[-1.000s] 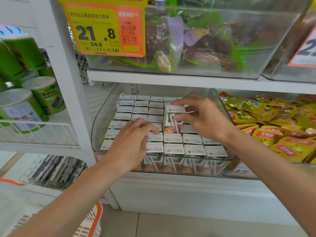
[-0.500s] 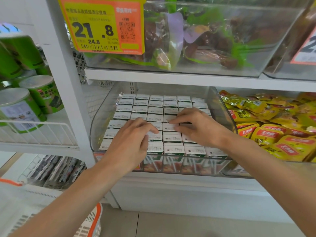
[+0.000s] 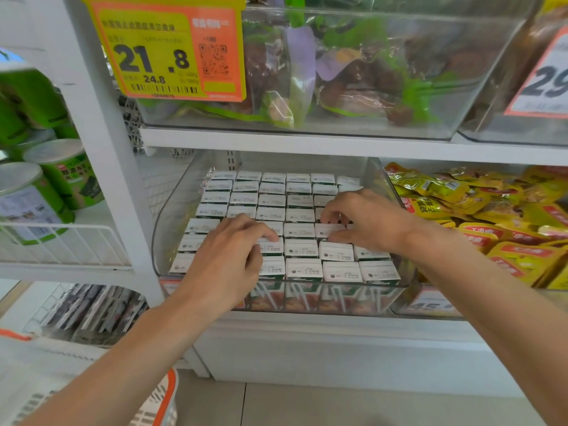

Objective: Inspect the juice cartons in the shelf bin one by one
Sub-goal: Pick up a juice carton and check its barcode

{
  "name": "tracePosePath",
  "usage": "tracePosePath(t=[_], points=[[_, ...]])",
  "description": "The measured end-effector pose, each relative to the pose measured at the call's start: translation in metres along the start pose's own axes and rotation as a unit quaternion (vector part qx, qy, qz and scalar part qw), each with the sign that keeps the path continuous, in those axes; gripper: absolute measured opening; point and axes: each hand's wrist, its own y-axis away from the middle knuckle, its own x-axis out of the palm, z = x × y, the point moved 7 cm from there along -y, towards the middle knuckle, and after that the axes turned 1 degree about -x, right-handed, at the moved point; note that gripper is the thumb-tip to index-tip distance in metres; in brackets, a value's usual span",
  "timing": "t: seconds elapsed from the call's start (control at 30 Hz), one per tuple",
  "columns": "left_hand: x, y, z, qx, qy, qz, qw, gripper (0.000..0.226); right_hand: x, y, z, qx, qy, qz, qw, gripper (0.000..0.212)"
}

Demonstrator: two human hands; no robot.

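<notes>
A clear plastic shelf bin [image 3: 168, 216] on the middle shelf holds several rows of small juice cartons [image 3: 299, 215], white tops up, all level and packed tight. My left hand [image 3: 226, 261] rests on the cartons at the bin's front left, fingers loosely bent, and lifts nothing. My right hand [image 3: 367, 221] reaches in over the right side. Its fingertips and thumb pinch the top of one carton [image 3: 328, 230] in the second column from the right, which still sits in its row. The cartons under both palms are hidden.
The shelf board [image 3: 307, 144] above carries a clear bin of bagged snacks [image 3: 338, 81] with a yellow price tag [image 3: 166, 50], low over the cartons. Yellow pouches [image 3: 479, 216] lie right, green cans [image 3: 58, 179] left. A white-and-orange basket [image 3: 159, 404] stands lower left.
My right hand set the raised carton back down into its row, then moved right and took hold of another carton's top. The left hand has stayed where it was.
</notes>
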Motion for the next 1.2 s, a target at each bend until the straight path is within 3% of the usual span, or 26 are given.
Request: tracePosePath(t=[0.2, 0.3, 0.53, 0.67, 0.77, 0.83, 0.97, 1.03, 1.1, 1.2], points=[[0.000, 0.000, 0.000, 0.000, 0.003, 0.000, 1.000, 0.035, 0.006, -0.001, -0.003, -0.006, -0.030, 0.016, 0.999, 0.030], [0.000, -0.001, 0.000, 0.001, 0.001, 0.004, 1.000, 0.035, 0.000, 0.002, -0.008, 0.007, -0.095, 0.018, 0.995, 0.030], [-0.002, 0.000, -0.003, 0.023, -0.006, -0.010, 1.000, 0.037, -0.038, 0.028, -0.001, -0.032, -0.173, -0.199, 0.964, 0.034], [-0.005, -0.002, -0.016, 0.037, 0.115, -0.015, 0.993, 0.047, -0.040, 0.047, 0.021, -0.059, -0.198, -0.255, 0.945, 0.037], [-0.003, -0.003, -0.031, 0.035, 0.254, 0.025, 0.966, 0.054, -0.034, 0.054, 0.034, -0.046, -0.281, -0.262, 0.922, 0.033], [-0.007, -0.004, -0.034, 0.016, 0.320, 0.020, 0.947, 0.042, -0.027, 0.056, 0.038, -0.028, -0.358, -0.250, 0.899, 0.032], [-0.007, -0.001, -0.025, -0.046, 0.389, 0.011, 0.920, 0.026, -0.014, 0.059, 0.033, 0.011, -0.486, -0.239, 0.840, 0.047], [-0.002, 0.001, -0.022, -0.075, 0.455, 0.018, 0.887, 0.023, -0.004, 0.059, 0.029, 0.039, -0.528, -0.218, 0.820, 0.053], [0.000, 0.001, -0.021, -0.097, 0.510, 0.020, 0.854, 0.023, 0.009, 0.058, 0.030, 0.058, -0.559, -0.183, 0.807, 0.046], [0.001, 0.001, -0.020, -0.106, 0.537, 0.024, 0.836, 0.024, 0.020, 0.059, 0.031, 0.066, -0.604, -0.176, 0.775, 0.042]])
